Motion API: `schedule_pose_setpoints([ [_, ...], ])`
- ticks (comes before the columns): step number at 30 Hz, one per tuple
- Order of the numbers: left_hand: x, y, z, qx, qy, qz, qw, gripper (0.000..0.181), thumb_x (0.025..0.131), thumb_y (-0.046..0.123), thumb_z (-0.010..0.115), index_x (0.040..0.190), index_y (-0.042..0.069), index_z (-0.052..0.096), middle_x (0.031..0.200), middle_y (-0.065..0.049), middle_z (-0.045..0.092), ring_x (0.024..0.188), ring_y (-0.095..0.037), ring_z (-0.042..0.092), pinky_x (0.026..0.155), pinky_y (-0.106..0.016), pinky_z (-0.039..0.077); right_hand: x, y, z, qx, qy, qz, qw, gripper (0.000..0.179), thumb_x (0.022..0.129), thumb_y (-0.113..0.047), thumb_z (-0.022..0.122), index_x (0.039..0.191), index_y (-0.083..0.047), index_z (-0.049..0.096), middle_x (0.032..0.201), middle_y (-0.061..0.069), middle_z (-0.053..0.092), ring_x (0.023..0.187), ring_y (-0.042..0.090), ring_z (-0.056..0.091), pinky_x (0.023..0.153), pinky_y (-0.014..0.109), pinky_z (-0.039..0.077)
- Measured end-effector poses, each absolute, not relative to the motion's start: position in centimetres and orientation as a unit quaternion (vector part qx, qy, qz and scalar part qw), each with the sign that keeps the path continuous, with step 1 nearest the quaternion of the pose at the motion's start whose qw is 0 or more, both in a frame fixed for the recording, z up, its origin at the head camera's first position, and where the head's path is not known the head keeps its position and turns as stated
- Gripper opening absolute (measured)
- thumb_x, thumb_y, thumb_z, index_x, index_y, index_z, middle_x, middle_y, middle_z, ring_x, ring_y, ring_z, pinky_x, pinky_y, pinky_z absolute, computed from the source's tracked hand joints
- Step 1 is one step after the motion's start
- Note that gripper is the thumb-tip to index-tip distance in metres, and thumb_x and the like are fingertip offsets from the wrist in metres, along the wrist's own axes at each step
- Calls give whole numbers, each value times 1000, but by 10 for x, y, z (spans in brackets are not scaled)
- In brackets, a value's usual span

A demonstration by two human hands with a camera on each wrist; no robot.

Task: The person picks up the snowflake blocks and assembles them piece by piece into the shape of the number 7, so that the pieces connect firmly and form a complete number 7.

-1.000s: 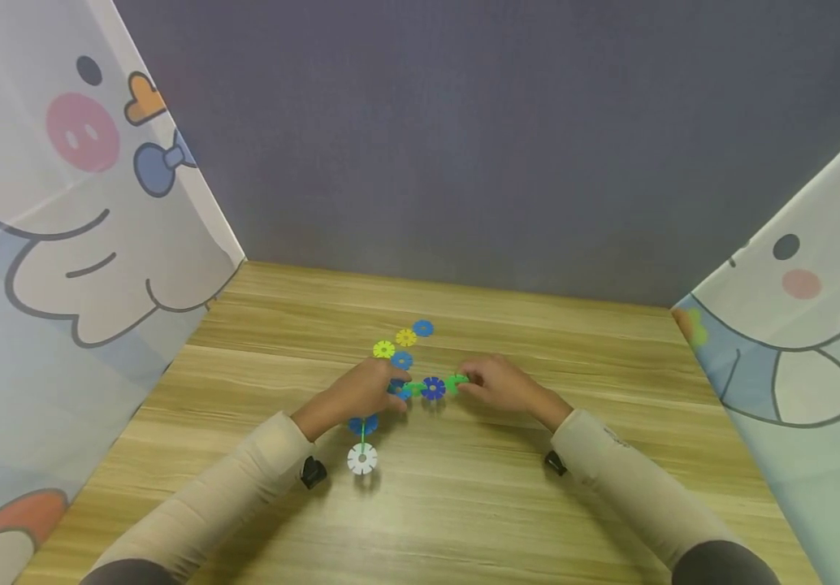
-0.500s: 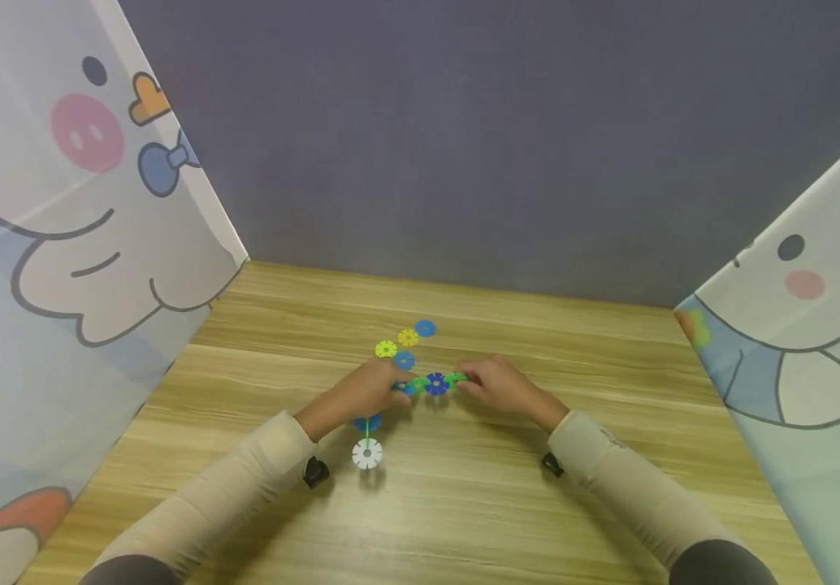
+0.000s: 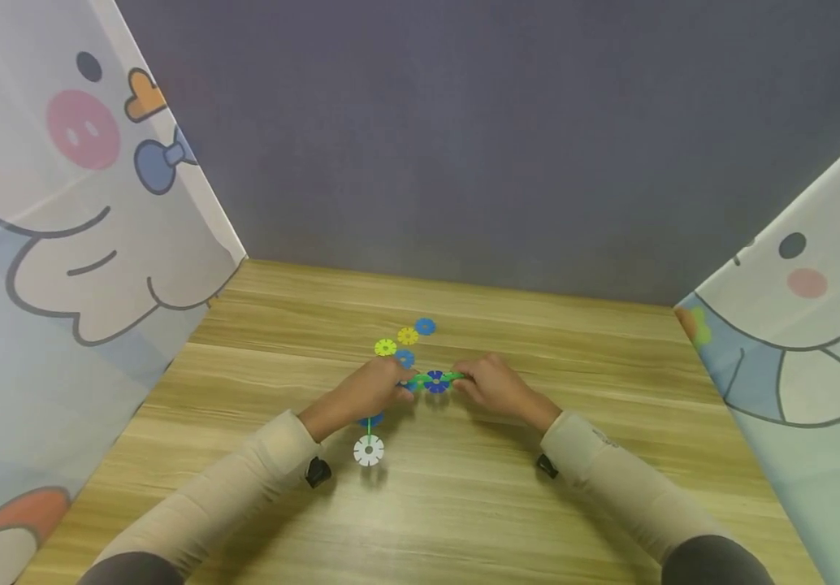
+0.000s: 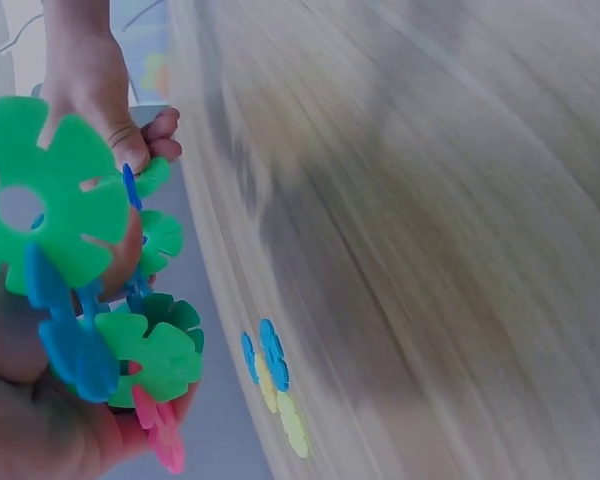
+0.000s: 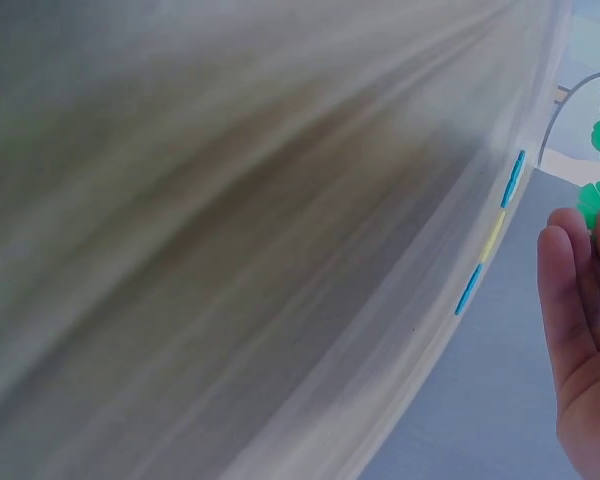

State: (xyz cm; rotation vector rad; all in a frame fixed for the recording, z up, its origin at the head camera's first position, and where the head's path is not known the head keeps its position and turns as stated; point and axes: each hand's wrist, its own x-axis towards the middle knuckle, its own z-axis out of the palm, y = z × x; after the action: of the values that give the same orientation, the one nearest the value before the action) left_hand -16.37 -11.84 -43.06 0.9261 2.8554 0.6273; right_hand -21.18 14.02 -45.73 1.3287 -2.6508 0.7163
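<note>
A chain of slotted plastic snowflake discs stretches between my two hands, raised over the table. My left hand (image 3: 369, 390) grips it at a blue disc near the middle. Beyond those fingers run a green disc, a dark blue disc (image 3: 436, 382) and a green disc (image 5: 595, 200), the last pinched by my right hand (image 3: 493, 386) between thumb and fingers. Toward me the chain ends in a white disc (image 3: 369, 451), joined by an edge-on green one. In the left wrist view, a large green disc (image 4: 65, 195), a blue disc (image 4: 75, 335) and a pink disc (image 4: 160, 435) surround the left hand.
Loose discs lie on the wooden table (image 3: 478, 504) past my left hand: a yellow-green disc (image 3: 385, 348), a yellow disc (image 3: 408, 335) and blue ones. A grey panel (image 3: 435, 146) stands at the back, with cartoon-printed panels on both sides.
My right hand has shifted slightly left, and its green disc has turned from face-up to nearly edge-on. The dark blue disc has risen a little; the white disc has moved slightly away from me.
</note>
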Motion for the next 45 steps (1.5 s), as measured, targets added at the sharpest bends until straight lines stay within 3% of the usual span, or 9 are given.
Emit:
schedule_pose_setpoints([
  [4, -164, -119, -430, 293, 931, 212, 41, 39, 92, 18, 75, 126, 1, 70, 121, -15, 74, 111, -28, 70, 93, -33, 62, -211, 138, -457, 432, -868, 239, 49, 16, 95, -12, 72, 79, -12, 67, 62, -6, 58, 54, -3, 40, 51, 13, 41],
  [13, -162, -121, -432, 294, 931, 214, 37, 42, 92, 18, 75, 128, -2, 68, 126, -18, 71, 116, -32, 69, 95, -35, 61, -213, 133, -460, 433, -871, 228, 40, 8, 94, -13, 72, 89, -7, 74, 76, 2, 74, 60, -1, 52, 60, 15, 52],
  [21, -162, -124, -432, 284, 933, 216, 55, 37, 90, 22, 77, 125, 9, 73, 123, -10, 73, 117, -28, 69, 97, -37, 60, -218, 136, -448, 417, -879, 215, -84, 8, 99, -22, 67, 96, -16, 71, 74, -9, 63, 61, 1, 46, 59, 19, 44],
  [25, -164, -128, -430, 281, 929, 231, 63, 19, 91, 21, 76, 107, 11, 78, 99, -3, 75, 96, -18, 69, 83, -29, 62, -225, 139, -442, 424, -869, 225, -119, 10, 102, -18, 62, 94, -14, 66, 63, -11, 42, 54, 0, 33, 58, 22, 36],
  [28, -165, -129, -430, 288, 925, 237, 66, 9, 91, 18, 76, 92, 9, 75, 77, -2, 66, 75, -13, 61, 68, -25, 56, -229, 141, -439, 437, -858, 234, -135, 11, 100, -11, 57, 98, -12, 69, 61, -9, 44, 52, 0, 31, 57, 21, 36],
  [32, -163, -132, -431, 275, 932, 226, 61, 24, 90, 20, 78, 109, 6, 77, 90, -7, 75, 83, -18, 68, 75, -28, 60, -236, 141, -435, 442, -854, 235, -144, 27, 97, -5, 52, 114, -9, 73, 85, -3, 71, 59, 0, 48, 63, 20, 51],
  [35, -161, -133, -432, 263, 939, 212, 59, 38, 89, 23, 79, 123, 8, 74, 114, -10, 76, 104, -24, 71, 89, -34, 62, -241, 138, -434, 424, -864, 233, -140, 27, 100, -7, 52, 119, -6, 72, 107, 3, 76, 79, 6, 65, 79, 28, 59],
  [39, -160, -134, -433, 256, 940, 216, 61, 41, 88, 24, 80, 125, 7, 72, 124, -12, 73, 115, -28, 69, 97, -40, 60, -248, 132, -433, 387, -883, 233, -125, 25, 103, -11, 55, 121, -6, 71, 110, 6, 76, 99, 17, 71, 88, 35, 61],
  [45, -161, -134, -434, 274, 934, 220, 60, 40, 87, 23, 80, 123, 7, 73, 123, -10, 74, 115, -28, 69, 98, -41, 60, -258, 123, -434, 372, -892, 239, -95, 24, 102, -11, 56, 120, -3, 71, 108, 9, 76, 97, 21, 73, 88, 36, 62],
])
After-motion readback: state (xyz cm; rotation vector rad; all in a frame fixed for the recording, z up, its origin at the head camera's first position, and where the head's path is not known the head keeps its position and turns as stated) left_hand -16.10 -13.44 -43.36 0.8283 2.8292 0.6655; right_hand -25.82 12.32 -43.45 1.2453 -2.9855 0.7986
